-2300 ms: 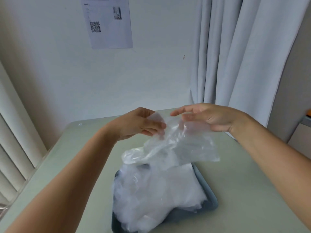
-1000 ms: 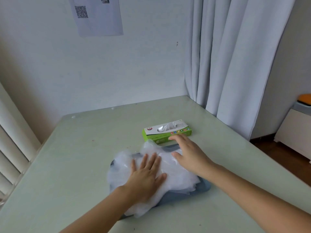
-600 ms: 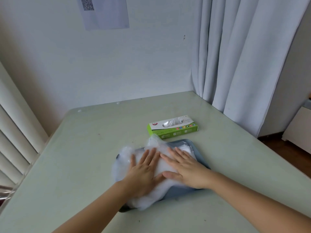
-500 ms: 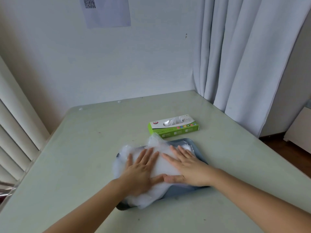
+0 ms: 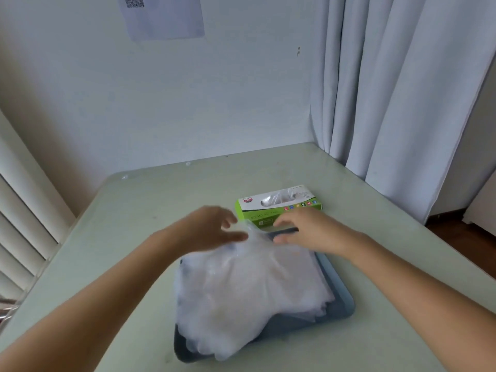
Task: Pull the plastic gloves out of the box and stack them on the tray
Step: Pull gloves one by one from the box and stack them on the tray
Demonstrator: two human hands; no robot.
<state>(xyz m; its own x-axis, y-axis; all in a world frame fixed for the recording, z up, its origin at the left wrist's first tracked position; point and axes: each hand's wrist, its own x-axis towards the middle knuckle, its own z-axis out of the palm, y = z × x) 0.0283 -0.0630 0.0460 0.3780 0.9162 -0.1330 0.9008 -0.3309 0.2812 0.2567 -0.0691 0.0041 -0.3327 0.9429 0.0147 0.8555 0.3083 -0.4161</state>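
Left hand [image 5: 212,229]: palm down above the tray's far left corner; fingers loosely spread, slightly bent, gripping nothing; blurred.
Right hand [image 5: 308,232]: palm down above the tray's far edge; fingers relaxed, pointing toward the left hand, gripping nothing.
Plastic gloves [image 5: 249,291]: crumpled pile on the tray; one peak rises between the hands, contact cannot be told.
Tray [image 5: 341,304]: grey, on the table [image 5: 128,216].
Box [image 5: 279,208]: green, just beyond the tray.
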